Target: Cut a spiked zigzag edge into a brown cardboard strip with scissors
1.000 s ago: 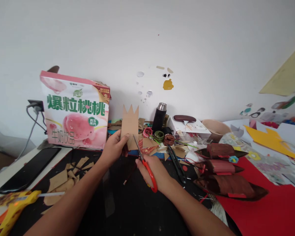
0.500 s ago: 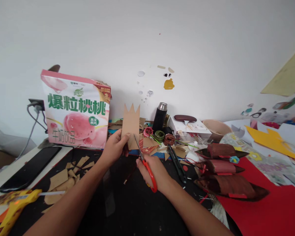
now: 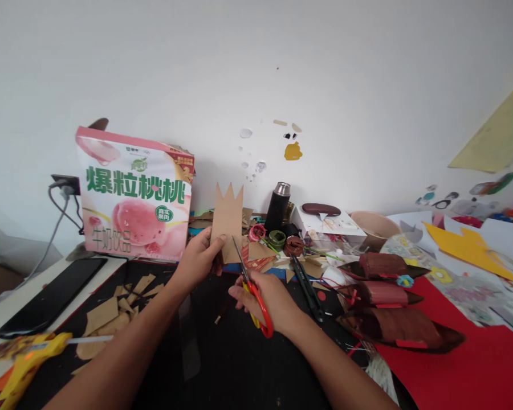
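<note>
A brown piece of cardboard with a zigzag, pointed top edge stands upright in my left hand, thumb across its front. My right hand grips a pair of scissors with red and yellow handles. Their blades point up and left and lie at the lower right edge of the cardboard; whether they bite into it I cannot make out. Just right of my right hand lies a dark utility knife. Paint jars, among them a green one, sit behind the scissors.
A pink drink carton stands at the left, with a phone and a yellow glue gun before it. Cardboard scraps lie near my left forearm. A black flask stands by the wall. Brown model boats rest on red paper at right.
The fingers of my right hand have spread a little away from the scissor handles, and more of the yellow handle shows. My left hand still holds the cardboard; the view has shifted slightly.
</note>
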`<state>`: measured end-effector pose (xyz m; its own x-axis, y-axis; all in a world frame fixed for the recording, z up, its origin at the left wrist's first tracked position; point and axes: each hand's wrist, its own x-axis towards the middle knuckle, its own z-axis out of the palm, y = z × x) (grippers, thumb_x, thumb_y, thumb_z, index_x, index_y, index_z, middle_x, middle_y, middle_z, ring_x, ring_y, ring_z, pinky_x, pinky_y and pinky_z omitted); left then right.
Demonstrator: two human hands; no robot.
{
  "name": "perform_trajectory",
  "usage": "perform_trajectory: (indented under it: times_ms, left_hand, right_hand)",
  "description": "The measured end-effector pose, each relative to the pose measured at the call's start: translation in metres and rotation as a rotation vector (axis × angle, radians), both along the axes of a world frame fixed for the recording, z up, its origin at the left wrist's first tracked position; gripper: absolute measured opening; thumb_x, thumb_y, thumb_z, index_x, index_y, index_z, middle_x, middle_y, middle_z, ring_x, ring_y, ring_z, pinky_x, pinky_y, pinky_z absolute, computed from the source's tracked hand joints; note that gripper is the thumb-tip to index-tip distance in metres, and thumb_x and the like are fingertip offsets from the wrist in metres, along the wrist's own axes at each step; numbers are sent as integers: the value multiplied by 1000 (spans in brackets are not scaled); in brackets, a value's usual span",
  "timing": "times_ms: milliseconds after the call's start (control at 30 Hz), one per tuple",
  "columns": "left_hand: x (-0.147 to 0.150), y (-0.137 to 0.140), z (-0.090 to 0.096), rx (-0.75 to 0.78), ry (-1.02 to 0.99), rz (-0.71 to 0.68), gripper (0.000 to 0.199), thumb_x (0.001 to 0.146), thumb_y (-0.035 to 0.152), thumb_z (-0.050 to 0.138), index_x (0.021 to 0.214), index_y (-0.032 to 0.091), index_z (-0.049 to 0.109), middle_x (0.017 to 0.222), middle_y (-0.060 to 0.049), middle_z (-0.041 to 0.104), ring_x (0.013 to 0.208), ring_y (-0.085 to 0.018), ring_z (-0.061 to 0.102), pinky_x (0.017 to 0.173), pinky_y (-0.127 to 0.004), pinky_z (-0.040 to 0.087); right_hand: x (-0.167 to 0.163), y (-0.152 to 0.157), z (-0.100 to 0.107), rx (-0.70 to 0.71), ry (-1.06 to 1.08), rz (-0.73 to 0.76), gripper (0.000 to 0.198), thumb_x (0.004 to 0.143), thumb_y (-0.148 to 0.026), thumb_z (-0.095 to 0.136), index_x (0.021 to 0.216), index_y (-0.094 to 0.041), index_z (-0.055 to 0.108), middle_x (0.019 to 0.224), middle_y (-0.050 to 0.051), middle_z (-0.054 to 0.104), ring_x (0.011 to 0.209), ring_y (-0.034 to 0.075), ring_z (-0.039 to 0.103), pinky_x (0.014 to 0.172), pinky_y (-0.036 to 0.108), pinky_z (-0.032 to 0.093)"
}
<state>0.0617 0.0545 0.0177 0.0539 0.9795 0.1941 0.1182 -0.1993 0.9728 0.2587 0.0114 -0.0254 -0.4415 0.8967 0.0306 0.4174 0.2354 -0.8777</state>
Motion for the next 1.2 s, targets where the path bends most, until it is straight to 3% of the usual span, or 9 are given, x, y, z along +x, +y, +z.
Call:
perform_trajectory:
  times_ms: [300, 600, 1000, 1200]
  left_hand:
    - [2, -1, -2, -22, 12, -25, 37, 87, 58, 61, 92, 24, 46, 46, 8, 57, 31, -16, 53, 33, -23, 35]
    - [6, -1, -6, -28, -10, -30, 37, 87, 58, 63, 90, 24, 48, 47, 7, 58, 31, -15, 53, 32, -24, 38]
    - [8, -1, -6, -30, 8, -37, 35, 89, 55, 61, 91, 24, 47, 47, 7, 58, 31, -14, 53, 33, -22, 37]
    - [8, -1, -8, -38, -10, -32, 36, 88, 56, 62, 91, 23, 47, 48, 8, 58, 32, -14, 53, 33, -23, 38]
  right_hand:
    - [4, 1, 5, 37, 14, 19, 41, 95, -57, 73, 109, -19, 68, 91, 5, 75, 79, 21, 74, 69, 27, 56]
    - [-1, -2, 6, -116, 65, -21, 40, 100, -58, 63, 102, -18, 63, 68, -1, 67, 45, 12, 61, 42, 20, 48]
    - [-2, -3, 2, 13, 1, -43, 37, 106, -52, 54, 85, -21, 55, 50, -5, 54, 39, 12, 57, 41, 19, 43]
    - [-4, -2, -5, -13, 13, -55, 35, 107, -45, 49, 80, -23, 50, 50, -5, 53, 37, 14, 57, 36, 18, 41]
